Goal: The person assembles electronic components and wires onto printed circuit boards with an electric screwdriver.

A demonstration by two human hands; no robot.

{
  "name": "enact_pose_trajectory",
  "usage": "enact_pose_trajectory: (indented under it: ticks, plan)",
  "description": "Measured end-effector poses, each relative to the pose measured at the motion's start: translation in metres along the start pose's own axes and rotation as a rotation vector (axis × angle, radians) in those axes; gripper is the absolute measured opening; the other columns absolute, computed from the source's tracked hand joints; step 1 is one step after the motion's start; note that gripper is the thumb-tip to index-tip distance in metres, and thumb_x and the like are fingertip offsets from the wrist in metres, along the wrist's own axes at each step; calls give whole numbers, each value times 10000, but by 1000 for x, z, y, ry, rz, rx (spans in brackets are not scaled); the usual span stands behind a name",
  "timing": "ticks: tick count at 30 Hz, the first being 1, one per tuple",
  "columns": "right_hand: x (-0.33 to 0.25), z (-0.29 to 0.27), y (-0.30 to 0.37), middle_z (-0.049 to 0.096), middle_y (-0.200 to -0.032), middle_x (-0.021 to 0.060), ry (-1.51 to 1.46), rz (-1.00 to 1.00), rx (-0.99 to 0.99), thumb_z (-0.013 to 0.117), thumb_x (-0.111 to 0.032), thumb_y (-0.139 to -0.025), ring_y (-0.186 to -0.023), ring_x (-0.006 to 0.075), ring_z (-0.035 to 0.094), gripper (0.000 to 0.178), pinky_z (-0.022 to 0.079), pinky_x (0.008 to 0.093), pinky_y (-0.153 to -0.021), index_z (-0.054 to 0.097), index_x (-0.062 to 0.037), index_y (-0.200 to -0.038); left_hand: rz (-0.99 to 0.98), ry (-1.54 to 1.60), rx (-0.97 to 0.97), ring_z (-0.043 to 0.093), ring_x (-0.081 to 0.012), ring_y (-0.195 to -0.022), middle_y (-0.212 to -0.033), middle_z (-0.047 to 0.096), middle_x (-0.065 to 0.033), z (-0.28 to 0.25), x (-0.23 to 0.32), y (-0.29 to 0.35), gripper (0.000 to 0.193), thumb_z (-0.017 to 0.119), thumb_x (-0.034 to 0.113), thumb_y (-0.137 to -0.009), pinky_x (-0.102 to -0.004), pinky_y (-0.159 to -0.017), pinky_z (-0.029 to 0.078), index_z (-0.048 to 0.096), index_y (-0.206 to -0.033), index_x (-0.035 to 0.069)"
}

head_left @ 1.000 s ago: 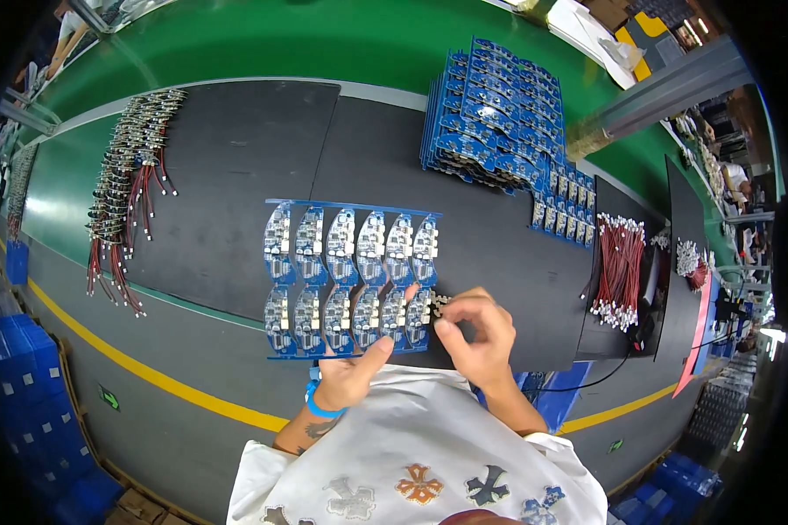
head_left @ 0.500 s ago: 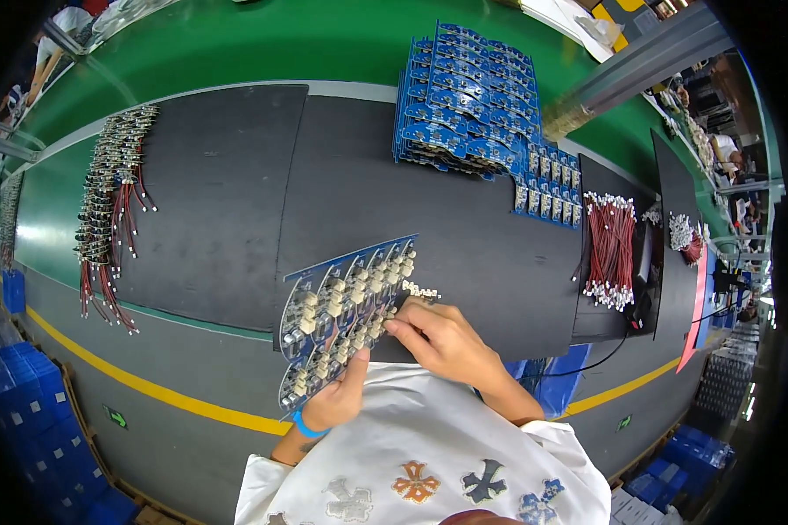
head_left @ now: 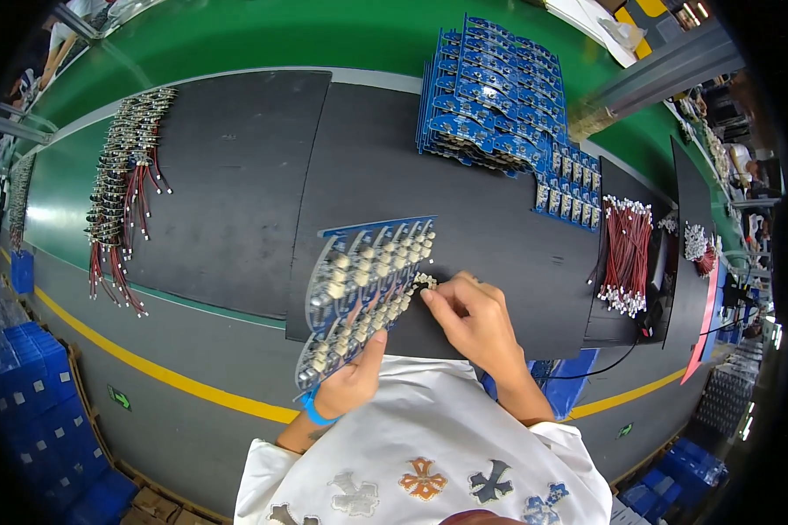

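The left hand (head_left: 352,385) grips the tilted circuit panel (head_left: 359,278) by its near edge, thumb on top, with the other fingers mostly hidden beneath. The panel is held over the bench (head_left: 517,262), its left side raised; whether its right side touches the mat cannot be told. With the grip on one edge only, the panel could twist or slip, and any small part not firmly seated might drop off the slope. The right hand (head_left: 480,319) is at the heap of small pale parts (head_left: 425,281), thumb and forefinger nearly together; whether they pinch a part cannot be told. Pieces this tiny could be fumbled or picked up facing the wrong way. The heap also lies just beside the panel's right edge, so a careless dip of the panel could scatter it.
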State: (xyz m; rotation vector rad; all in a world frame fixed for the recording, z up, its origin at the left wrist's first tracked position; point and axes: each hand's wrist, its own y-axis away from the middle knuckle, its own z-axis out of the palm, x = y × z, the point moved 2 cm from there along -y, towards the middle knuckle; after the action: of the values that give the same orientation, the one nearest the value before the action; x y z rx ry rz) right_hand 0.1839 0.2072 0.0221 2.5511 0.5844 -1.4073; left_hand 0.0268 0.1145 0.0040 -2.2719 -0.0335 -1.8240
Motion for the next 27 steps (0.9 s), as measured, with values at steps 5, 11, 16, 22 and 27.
enact_pose_trajectory:
  ticks: [5,11,16,22,27]
  plan:
    - [-16,12,3,572,-648,74,-266,-5,-91,646,-7,-758,-509,103,522,85,402,225,-458,585,38,-720,-33,110,88,548,-223,-1026,-1094,579,-154,9,7,0,262,574,-9,-814,-295,-883,398,541,-1064,-80]
    - [-17,26,7,590,-677,105,-428,96,41,636,-44,-786,-514,128,535,123,422,253,-463,565,56,-801,79,-145,122,608,-278,-858,-1002,595,-187,10,5,-2,226,569,-39,-798,-314,-736,469,557,-1021,-71]
    - [-18,26,9,601,-668,108,-389,142,4,613,-49,-808,-545,133,568,124,466,246,-499,565,64,-826,-4,33,66,564,-337,-1018,-1105,547,-235,11,9,-11,304,473,-70,-812,-346,-856,443,483,-1116,-89]
    - [-11,25,10,608,-656,105,-498,329,-44,586,-60,-829,-519,109,558,138,464,242,-458,572,76,-847,49,-76,160,613,-281,-778,-912,611,-180,20,17,-21,186,528,25,-841,-314,-680,471,550,-1012,-43]
    - [-11,18,10,602,-649,107,-445,403,-119,582,-75,-836,-502,112,557,151,466,238,-451,575,75,-851,-7,83,60,439,-386,-1172,-1214,482,-249,17,10,-21,416,395,-122,-761,-417,-983,341,448,-1172,-81]
